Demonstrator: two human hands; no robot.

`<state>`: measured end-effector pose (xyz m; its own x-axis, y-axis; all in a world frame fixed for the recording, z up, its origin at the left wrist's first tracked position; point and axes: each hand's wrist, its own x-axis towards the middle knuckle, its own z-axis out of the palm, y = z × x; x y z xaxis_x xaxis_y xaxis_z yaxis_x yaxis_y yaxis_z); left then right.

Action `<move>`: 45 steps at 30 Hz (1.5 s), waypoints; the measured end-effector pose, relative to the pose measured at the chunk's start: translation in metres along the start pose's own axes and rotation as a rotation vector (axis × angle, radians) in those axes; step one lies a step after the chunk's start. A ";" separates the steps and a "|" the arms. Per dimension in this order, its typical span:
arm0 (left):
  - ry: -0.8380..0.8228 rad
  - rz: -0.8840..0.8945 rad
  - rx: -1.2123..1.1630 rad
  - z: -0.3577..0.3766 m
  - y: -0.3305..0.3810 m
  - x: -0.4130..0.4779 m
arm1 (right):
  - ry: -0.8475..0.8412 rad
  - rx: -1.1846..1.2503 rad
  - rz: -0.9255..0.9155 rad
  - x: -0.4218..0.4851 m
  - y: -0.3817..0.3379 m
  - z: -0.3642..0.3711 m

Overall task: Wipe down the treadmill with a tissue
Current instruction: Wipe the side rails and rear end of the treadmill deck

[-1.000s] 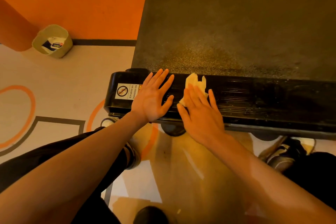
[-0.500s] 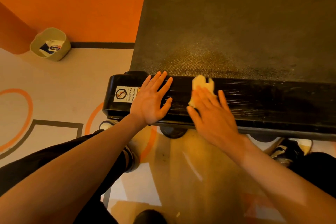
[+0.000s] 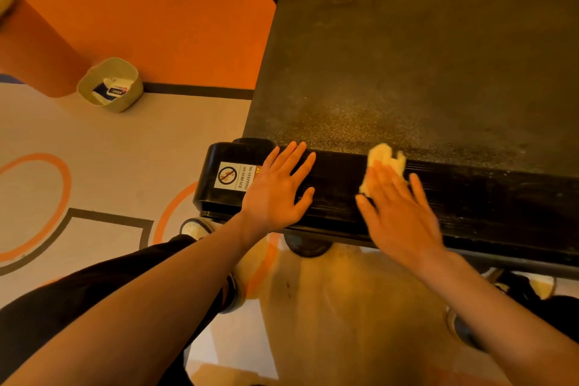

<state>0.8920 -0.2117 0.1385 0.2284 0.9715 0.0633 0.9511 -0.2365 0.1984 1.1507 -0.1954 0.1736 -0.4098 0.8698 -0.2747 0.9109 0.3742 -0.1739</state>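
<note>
The black treadmill (image 3: 423, 72) fills the upper right, its dusty belt running away from me and its rear end cap (image 3: 501, 197) lying across the frame. My right hand (image 3: 401, 213) presses a crumpled pale tissue (image 3: 387, 160) flat onto the end cap with straight fingers; the hand is motion-blurred. My left hand (image 3: 275, 191) rests flat on the cap's left part, fingers spread, beside a "no stepping" sticker (image 3: 233, 175).
A small beige bin (image 3: 109, 84) with packets inside stands on the floor at the left, by an orange wall base. Treadmill wheels (image 3: 308, 244) sit under the end cap. My legs and shoes are at the bottom left and right.
My right hand has slid the tissue to the right along the end cap. My left hand has stayed in place. The view has tilted up, showing more of the belt.
</note>
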 end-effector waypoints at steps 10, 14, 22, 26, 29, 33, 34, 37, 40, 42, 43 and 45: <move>-0.029 -0.020 0.011 0.001 0.000 0.000 | -0.025 0.129 0.064 0.038 -0.044 -0.002; -0.024 -0.022 0.014 0.001 0.001 0.001 | -0.022 0.031 -0.047 0.012 -0.014 -0.002; -0.012 -0.019 0.017 0.001 0.001 0.000 | -0.042 0.081 0.291 -0.008 0.057 -0.015; -0.006 -0.016 0.006 -0.001 0.002 0.000 | 0.022 0.167 0.181 0.026 -0.012 -0.007; 0.017 -0.016 -0.016 -0.001 0.003 -0.002 | -0.033 0.128 0.082 0.052 -0.064 -0.001; 0.031 -0.005 -0.035 -0.001 0.002 -0.003 | -0.043 0.090 -0.033 0.046 -0.047 -0.006; 0.029 -0.002 -0.039 -0.001 0.001 -0.003 | -0.026 0.087 -0.027 0.036 -0.027 -0.008; 0.030 0.006 -0.042 -0.001 0.001 -0.003 | 0.009 0.054 0.086 0.004 0.045 -0.013; 0.037 0.007 -0.035 -0.001 0.000 -0.002 | -0.048 0.048 0.254 -0.017 0.089 -0.020; 0.040 0.007 -0.032 0.000 0.001 -0.002 | -0.042 0.070 0.289 -0.014 0.083 -0.020; 0.041 0.008 -0.033 -0.001 0.002 -0.002 | -0.027 0.087 0.281 -0.008 0.069 -0.019; 0.038 0.006 -0.033 -0.002 0.002 -0.002 | 0.025 0.112 0.214 0.008 0.030 -0.010</move>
<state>0.8930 -0.2144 0.1404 0.2260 0.9688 0.1013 0.9421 -0.2438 0.2301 1.1750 -0.1736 0.1754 -0.2052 0.9338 -0.2931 0.9652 0.1434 -0.2188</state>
